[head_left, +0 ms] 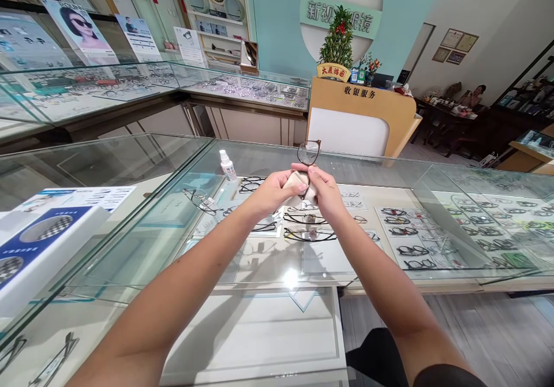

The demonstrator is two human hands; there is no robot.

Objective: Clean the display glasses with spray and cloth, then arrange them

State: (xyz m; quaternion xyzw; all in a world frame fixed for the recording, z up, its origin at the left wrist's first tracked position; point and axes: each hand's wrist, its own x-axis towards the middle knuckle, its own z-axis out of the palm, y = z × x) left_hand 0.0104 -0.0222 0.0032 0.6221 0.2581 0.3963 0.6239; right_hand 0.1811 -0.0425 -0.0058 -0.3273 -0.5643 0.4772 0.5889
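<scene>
both hands meet above the glass tabletop (346, 171); left hand (272, 192) pinches a soft cloth (295, 180); right hand (324, 194) pinches the light, fragile glasses (309, 152), best held by the frame.

Glass counter (389, 171): one small white bottle (227, 165) stands upright near the far edge. A thin-rimmed pair of spectacles (199, 199) lies to its left. Rows of dark frames (411, 251) are displayed beneath the glass. Blue-and-white box (38, 248) at near left. Cashier desk (359, 116) beyond, bearing a potted plant (337, 44) with a red bow. Framed certificates (454, 47) on the right wall.
</scene>
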